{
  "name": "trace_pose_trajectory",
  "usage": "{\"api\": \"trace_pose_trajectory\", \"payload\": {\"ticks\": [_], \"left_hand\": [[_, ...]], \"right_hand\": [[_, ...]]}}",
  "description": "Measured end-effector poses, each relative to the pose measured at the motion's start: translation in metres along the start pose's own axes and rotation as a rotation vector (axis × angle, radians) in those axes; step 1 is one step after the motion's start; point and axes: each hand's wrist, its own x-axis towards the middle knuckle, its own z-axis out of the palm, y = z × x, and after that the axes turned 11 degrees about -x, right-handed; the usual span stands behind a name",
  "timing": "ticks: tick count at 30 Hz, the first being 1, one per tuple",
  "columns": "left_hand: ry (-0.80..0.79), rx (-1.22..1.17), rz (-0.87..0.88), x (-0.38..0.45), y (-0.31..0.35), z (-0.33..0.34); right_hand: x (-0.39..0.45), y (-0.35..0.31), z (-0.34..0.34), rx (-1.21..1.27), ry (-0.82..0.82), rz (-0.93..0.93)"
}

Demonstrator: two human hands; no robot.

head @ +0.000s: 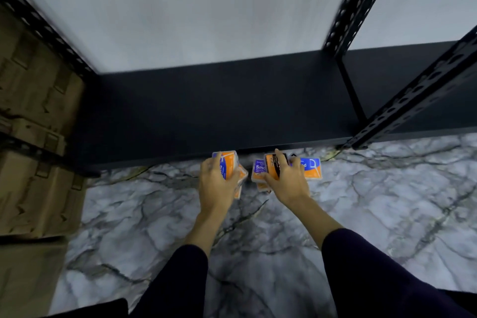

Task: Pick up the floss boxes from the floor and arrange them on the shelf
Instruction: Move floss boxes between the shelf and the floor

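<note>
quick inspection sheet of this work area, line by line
surface: marble-pattern floor; black bottom shelf bare where visible
job's things: orange and blue floss boxes in a cluster on the floor at the shelf's front edge, one lying flat at the right, none on the shelf yet
clutter: nothing seen
grippers: left hand wrapped around a floss box; right hand gripping another box
cables: nothing seen
surroundings: cardboard cartons on the rack at left, black perforated uprights, white wall behind
</note>
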Motion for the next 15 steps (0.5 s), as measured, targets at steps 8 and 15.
{"api": "trace_pose_trajectory", "payload": {"ticks": [8, 15], "left_hand": [[-0.096, 0.188, -0.072, -0.004, -0.002, 0.003], [-0.103, 0.324, 0.074, -0.008, 0.046, -0.057]], "right_hand": [[-0.007, -0.013, -0.013, -0.126, -0.004, -0.014], [-0.028, -0.058, -0.078, -0.196, 0.048, -0.198]]}}
